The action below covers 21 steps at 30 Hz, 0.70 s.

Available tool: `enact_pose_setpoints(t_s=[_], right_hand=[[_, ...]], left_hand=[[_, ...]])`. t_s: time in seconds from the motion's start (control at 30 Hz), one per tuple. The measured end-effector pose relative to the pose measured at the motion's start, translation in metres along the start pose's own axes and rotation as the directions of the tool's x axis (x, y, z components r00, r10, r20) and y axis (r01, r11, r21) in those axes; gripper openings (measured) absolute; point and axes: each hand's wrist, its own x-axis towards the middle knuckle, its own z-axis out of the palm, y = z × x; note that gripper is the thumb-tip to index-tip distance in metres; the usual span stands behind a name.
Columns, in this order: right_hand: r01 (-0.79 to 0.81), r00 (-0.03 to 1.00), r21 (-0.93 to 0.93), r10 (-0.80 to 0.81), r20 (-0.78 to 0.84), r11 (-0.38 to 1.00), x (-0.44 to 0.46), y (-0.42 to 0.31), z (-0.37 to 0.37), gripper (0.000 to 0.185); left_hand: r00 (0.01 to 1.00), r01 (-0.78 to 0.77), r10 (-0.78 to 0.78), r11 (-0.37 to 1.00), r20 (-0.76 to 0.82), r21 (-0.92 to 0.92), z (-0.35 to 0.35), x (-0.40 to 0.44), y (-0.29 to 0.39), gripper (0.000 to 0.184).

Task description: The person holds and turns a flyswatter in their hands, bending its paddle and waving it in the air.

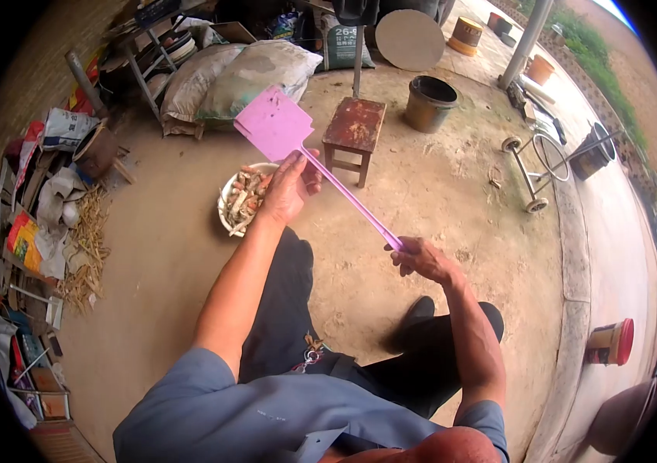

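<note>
A pink fly swatter (274, 122) is held slantwise in front of me, its flat square head up to the left and its thin handle running down to the right. My left hand (291, 185) is closed around the neck just below the head. The lower end of the handle is gripped by my right hand (419, 258). Some dark specks mark the swatter's head. Behind my left wrist, a white bowl (223, 202) on the ground holds pale and orange pieces that I cannot identify for certain. A worn reddish wooden stool (355, 123) stands just beyond the swatter.
Full sacks (259, 73) lie at the back left. A dark bucket (430, 104) stands behind the stool to the right. A wheeled metal cart frame (531, 176) is at the right, near a concrete edge. A red-rimmed bucket (610, 342) sits lower right. Bags and dry stalks (88, 243) line the left.
</note>
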Motion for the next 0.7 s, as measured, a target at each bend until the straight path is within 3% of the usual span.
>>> enact_pose_setpoints(t_s=[0.33,0.43,0.7], right_hand=[[0.108,0.991,0.084,-0.114,0.073,0.991,0.007,-0.003,0.01,0.042],[0.091,0.991,0.106,-0.101,0.088,0.99,0.009,-0.005,0.014,0.042],[0.145,0.989,0.131,-0.147,0.004,0.981,0.012,-0.005,0.016,0.038]], left_hand=[[0.945,0.26,-0.305,0.921,0.12,0.29,0.01,-0.003,-0.016,0.032],[0.944,0.263,-0.311,0.913,0.113,0.312,0.009,-0.003,-0.021,0.031],[0.995,0.087,-0.096,0.975,0.036,0.205,-0.007,0.005,-0.022,0.024]])
